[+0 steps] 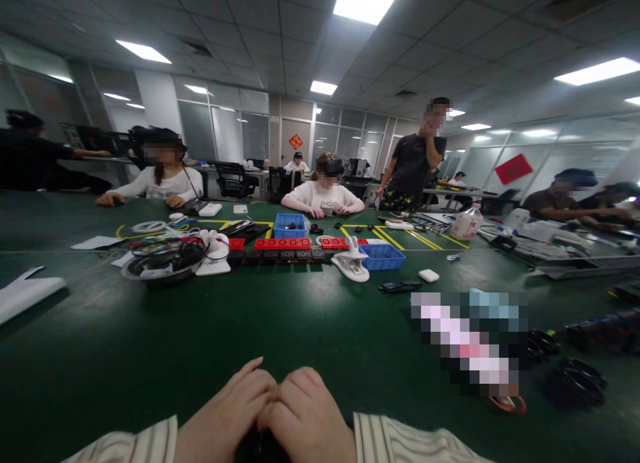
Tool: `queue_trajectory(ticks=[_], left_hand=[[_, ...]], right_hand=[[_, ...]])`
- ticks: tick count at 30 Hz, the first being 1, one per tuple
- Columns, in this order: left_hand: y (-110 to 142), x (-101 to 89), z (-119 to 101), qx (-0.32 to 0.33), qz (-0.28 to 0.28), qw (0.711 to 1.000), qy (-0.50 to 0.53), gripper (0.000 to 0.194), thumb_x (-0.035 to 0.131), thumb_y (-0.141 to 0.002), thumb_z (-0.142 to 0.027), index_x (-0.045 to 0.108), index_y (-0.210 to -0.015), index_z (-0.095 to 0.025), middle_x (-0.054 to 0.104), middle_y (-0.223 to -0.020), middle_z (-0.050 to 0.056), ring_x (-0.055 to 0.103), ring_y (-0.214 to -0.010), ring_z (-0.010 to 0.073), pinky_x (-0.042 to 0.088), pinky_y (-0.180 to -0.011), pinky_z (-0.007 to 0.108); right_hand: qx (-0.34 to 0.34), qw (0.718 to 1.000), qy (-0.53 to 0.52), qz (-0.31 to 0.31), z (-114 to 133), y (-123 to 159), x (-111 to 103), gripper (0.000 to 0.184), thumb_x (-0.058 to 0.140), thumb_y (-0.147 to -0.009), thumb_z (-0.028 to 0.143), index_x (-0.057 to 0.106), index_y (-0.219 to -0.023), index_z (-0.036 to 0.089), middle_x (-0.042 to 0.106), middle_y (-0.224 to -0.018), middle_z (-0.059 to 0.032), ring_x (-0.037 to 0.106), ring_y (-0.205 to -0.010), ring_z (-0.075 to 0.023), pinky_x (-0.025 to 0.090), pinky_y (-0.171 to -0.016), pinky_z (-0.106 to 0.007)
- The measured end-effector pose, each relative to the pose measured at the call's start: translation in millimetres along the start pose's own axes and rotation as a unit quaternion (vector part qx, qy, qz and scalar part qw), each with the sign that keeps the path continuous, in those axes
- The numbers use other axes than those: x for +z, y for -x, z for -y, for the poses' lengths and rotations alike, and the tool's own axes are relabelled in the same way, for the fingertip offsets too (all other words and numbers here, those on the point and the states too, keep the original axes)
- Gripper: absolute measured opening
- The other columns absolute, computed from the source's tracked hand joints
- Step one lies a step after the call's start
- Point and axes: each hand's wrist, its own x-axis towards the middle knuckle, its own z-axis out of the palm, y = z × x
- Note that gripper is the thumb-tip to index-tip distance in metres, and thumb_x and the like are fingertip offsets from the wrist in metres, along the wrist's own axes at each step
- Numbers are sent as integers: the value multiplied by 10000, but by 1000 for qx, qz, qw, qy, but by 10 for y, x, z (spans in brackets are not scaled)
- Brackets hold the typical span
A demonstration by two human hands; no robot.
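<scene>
A dark shape [261,448], too dim to identify, sits between the wrists, just below the left hand [233,403] and right hand [306,410], which touch with fingers curled, though I cannot tell whether they grip it, while a white clip [354,260] lies well beyond on the green table [150,356].

Metal bowl [136,275]: smooth, dull shine along the rim. Green tabletop [125,356] around it: smooth, half-glossy, ceiling light smeared in pale patches. Left of bowl, paper sheet [95,242], matt. Right of bowl, blue bin [385,259] and white clip [352,267], smooth plastic. Nearer than bowl, striped sleeves [145,442], matt cloth.
</scene>
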Motion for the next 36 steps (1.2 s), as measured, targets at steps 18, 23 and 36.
queue_trajectory(ticks=[18,23,36], left_hand=[[-24,-101,-31,11,11,999,35,417,665,-748,-438,567,-1100,-237,596,-1061,37,549,-1020,247,153,-1113,534],[-26,-87,-23,-8,47,999,-5,334,686,-744,-464,619,-962,-220,600,-983,39,570,-961,238,161,-1099,555],[-87,-184,10,6,99,990,102,473,665,-749,-338,528,-1197,-274,588,-1119,33,544,-1045,243,180,-1111,503]], right_hand=[[-32,997,-29,66,-83,69,45,415,183,-1009,432,509,-944,184,610,-829,-10,532,-766,-136,364,-644,-286],[20,999,40,28,-44,93,88,487,193,-985,489,472,-735,179,524,-661,-3,438,-604,-137,291,-568,-290],[-141,972,-70,172,-139,34,-4,224,361,-992,385,540,-969,252,663,-908,87,534,-917,-97,383,-788,-266]])
